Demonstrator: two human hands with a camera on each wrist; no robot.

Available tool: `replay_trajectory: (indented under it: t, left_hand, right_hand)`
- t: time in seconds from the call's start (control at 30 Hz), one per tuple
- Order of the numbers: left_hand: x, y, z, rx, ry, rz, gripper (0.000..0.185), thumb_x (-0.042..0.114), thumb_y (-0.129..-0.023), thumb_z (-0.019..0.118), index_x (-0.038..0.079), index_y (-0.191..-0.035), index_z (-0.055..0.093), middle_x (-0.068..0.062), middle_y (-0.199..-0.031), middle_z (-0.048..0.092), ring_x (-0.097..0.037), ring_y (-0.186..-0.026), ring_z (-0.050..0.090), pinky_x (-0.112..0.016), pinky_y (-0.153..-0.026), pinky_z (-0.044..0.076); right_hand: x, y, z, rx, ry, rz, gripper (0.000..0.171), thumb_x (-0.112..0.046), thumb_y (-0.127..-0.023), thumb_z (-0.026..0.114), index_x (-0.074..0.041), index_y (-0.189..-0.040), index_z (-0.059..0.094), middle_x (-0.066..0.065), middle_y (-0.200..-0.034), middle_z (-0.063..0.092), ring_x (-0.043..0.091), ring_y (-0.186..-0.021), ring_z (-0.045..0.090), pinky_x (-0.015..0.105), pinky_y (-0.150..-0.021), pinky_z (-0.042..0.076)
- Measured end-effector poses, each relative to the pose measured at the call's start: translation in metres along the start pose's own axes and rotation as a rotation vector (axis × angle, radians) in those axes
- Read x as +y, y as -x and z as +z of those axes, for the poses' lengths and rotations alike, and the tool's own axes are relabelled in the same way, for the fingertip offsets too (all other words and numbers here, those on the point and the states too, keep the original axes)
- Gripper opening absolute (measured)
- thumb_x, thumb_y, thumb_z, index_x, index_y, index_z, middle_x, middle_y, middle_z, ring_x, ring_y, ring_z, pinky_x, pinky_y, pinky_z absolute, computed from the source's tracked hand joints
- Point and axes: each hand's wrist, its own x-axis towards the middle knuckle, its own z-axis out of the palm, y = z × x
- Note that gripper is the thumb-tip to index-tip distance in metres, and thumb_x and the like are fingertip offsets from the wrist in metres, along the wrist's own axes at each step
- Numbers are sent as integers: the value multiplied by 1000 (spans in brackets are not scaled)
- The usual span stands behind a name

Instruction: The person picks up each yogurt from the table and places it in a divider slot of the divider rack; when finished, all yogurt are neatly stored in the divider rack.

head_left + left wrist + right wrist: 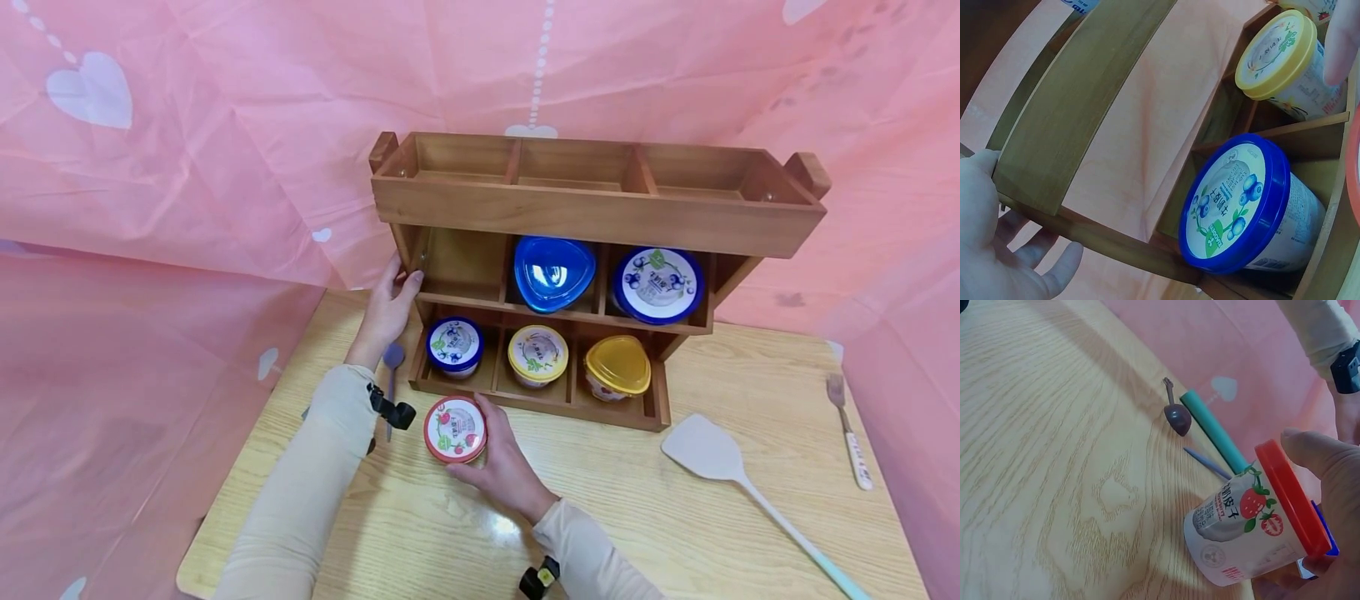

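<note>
A tub with a red lid and strawberry print (pixel 454 429) is held by its lid in my right hand (pixel 504 460), thumb and fingers round the rim. In the right wrist view the tub (pixel 1241 519) tilts over the table. My left hand (pixel 388 310) grips the left side of a wooden shelf rack (pixel 592 212). A blue-lidded blueberry tub (pixel 454 346), a yellow-lidded tub (pixel 537 356) and a tub with a rounded triangular yellow lid (pixel 618 367) occupy the bottom row. On the middle tier sit a blue triangular-lidded container (pixel 553 273) and a larger blueberry tub (pixel 659 285).
A white spatula (pixel 705 448) and a fork (pixel 847 429) lie on the right of the wooden table (pixel 450 533). Left of the rack is a purple-grey spoon (pixel 393 357). A teal rod (pixel 1213 430) and a dark brown spoon-like piece (pixel 1177 419) lie near the table's edge.
</note>
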Motion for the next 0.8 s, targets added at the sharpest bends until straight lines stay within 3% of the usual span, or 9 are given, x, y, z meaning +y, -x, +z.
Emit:
replay_trajectory:
  t: [0.3, 0.8]
  left_hand:
    - [-2, -1, 0, -1, 14, 16, 56, 16, -103, 49, 10, -155, 30, -19, -153, 39, -36, -137, 44, -45, -115, 37]
    - [-3, -1, -1, -3, 5, 6, 57, 18, -104, 49, 12, -156, 28, -18, -155, 38, -36, -138, 43, -45, -115, 36]
  right_hand:
    - [3, -5, 3, -3, 29, 58, 111, -30, -72, 88, -12, -157, 19, 12, -151, 36, 27, -135, 42, 47, -115, 35]
    - [5, -7, 4, 4, 70, 65, 105, -30, -72, 89, -16, -154, 26, 8, -145, 42, 25, -130, 47, 47, -112, 40]
